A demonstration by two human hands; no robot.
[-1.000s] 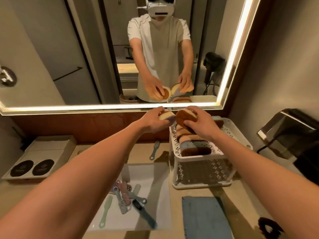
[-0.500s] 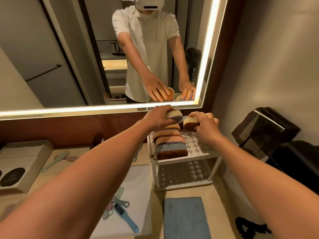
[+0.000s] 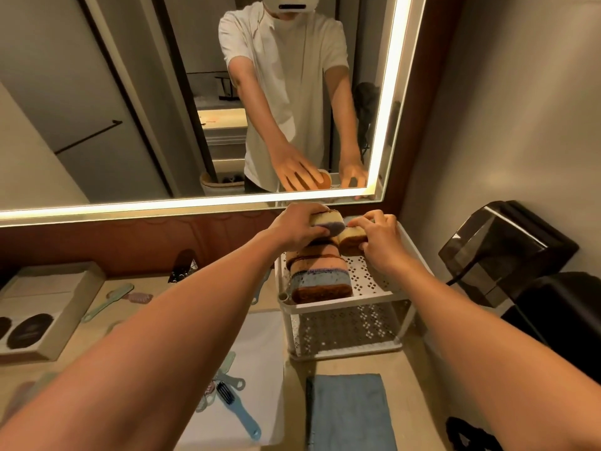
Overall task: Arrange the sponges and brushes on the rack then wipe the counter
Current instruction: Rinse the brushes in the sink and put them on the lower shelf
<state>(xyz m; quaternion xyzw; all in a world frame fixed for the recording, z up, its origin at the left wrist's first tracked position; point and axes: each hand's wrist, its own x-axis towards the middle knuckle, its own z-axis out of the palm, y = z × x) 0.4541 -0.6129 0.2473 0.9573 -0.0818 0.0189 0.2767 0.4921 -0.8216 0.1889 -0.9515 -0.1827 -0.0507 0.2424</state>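
Gripping sponges [image 3: 328, 222] (rack [image 3: 374, 281] rear hidden).

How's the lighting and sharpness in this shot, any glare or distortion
Head view: the mirror's lit edge strip blows out into glare; warm dim light elsewhere; wide-angle stretch swells both forearms near the bottom; the left hand and right hand at the rack look slightly soft.

No text, label, brand or number can be read anywhere; the two dark oval items [image 3: 24, 330] in the tray [image 3: 65, 307] at the counter's left edge bear only blurred, illegible marks.
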